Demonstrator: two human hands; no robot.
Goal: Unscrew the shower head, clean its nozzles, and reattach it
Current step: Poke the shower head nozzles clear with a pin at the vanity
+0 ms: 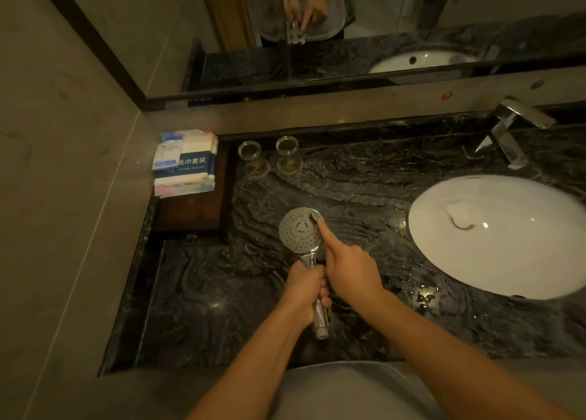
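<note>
"毛巾套装" on blue-white towel packet

One shower head, two glasses (upside down), one sink.

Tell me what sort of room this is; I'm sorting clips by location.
A bathroom, likely a hotel's: a white basin sunk in a dark marble counter with a chrome tap, a wall mirror, and packaged toiletries beside two glasses.
</note>
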